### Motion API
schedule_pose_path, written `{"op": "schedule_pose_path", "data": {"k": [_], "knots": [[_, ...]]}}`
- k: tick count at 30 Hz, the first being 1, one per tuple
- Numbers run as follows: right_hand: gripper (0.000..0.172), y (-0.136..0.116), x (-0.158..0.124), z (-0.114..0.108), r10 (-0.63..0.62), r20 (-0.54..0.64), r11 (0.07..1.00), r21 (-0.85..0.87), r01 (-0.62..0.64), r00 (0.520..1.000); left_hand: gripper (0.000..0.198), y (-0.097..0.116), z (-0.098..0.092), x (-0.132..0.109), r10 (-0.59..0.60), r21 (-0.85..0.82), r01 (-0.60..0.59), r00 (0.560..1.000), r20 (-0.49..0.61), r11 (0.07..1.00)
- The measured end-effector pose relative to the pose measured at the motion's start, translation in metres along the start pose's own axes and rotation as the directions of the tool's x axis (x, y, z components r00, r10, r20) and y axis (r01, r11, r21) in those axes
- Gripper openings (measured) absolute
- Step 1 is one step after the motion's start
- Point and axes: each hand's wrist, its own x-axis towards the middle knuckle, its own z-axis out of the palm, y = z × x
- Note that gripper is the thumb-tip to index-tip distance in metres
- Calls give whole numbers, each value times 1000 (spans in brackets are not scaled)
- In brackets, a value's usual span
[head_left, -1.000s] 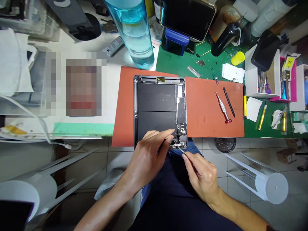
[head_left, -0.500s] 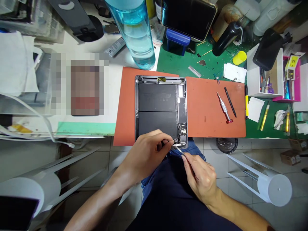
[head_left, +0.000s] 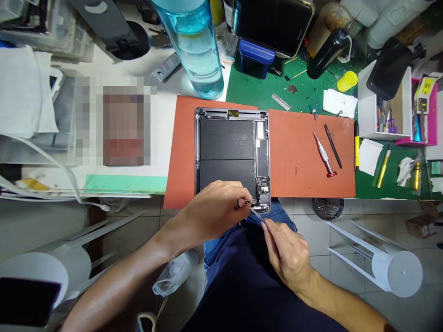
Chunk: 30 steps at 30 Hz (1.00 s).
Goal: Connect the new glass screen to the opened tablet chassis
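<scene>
An opened tablet [head_left: 226,159], its black battery cells and circuit parts exposed, lies near the table's front edge. My left hand [head_left: 221,205] is over its lower edge, fingers closed in a pinch. Something small and dark shows at those fingertips, too small to name. In my right hand [head_left: 287,251] is a pair of thin metal tweezers [head_left: 258,215], gripped between thumb and fingers. Their tips meet the left fingertips by the tablet's lower right corner. The left hand hides part of the lower battery and the bottom edge.
Under the tablet is an orange mat [head_left: 287,157], with a silver screwdriver [head_left: 322,154] and a black stick tool [head_left: 332,146] to the right. A blue water bottle [head_left: 200,55] stands just behind. A phone [head_left: 273,23] leans on a blue stand [head_left: 256,53]. White stools flank me.
My left wrist and forearm have swung up and outward, and the left hand has turned over the tablet's lower edge. The right hand with the tweezers has barely moved.
</scene>
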Motion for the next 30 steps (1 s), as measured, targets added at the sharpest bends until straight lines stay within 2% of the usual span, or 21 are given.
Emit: {"op": "schedule_pose_path", "data": {"k": [8, 11, 13, 15, 17, 19, 22, 24, 27, 30], "knots": [[44, 6, -5, -8, -107, 23, 989, -97, 109, 994, 18, -1, 0, 4, 42, 33, -44, 998, 35, 999], [41, 9, -6, -19, -133, 70, 989, -54, 137, 989, 18, 0, 0, 4, 52, 38, -53, 998, 35, 998], [34, 10, -4, -27, -84, 100, 995, 62, 78, 991, 18, 1, 0, 3, 44, 53, -46, 998, 34, 998], [23, 13, 0, -33, 67, 138, 972, 214, -96, 988, 17, 4, 0, 2, 33, 77, -35, 999, 30, 996], [14, 18, 7, -38, 253, 224, 884, 340, -319, 941, 14, 6, 0, -1, 34, 109, -37, 999, 22, 993], [18, 24, 14, -39, 373, 370, 746, 426, -512, 851, 12, 7, 0, -4, 64, 139, -65, 998, 13, 988], [33, 34, 22, -40, 406, 574, 539, 478, -694, 711, 16, 5, 1, -9, 172, 196, -168, 985, -3, 966], [38, 39, 26, -40, 384, 658, 453, 477, -753, 648, 19, -1, 2, -13, 270, 247, -251, 962, -46, 936], [38, 43, 32, -39, 339, 724, 400, 467, -788, 601, 13, -12, 6, -20, 419, 333, -353, 895, -151, 874], [35, 44, 38, -39, 308, 727, 412, 480, -775, 614, 20, -22, 13, -28, 506, 392, -402, 837, -209, 828]]}}
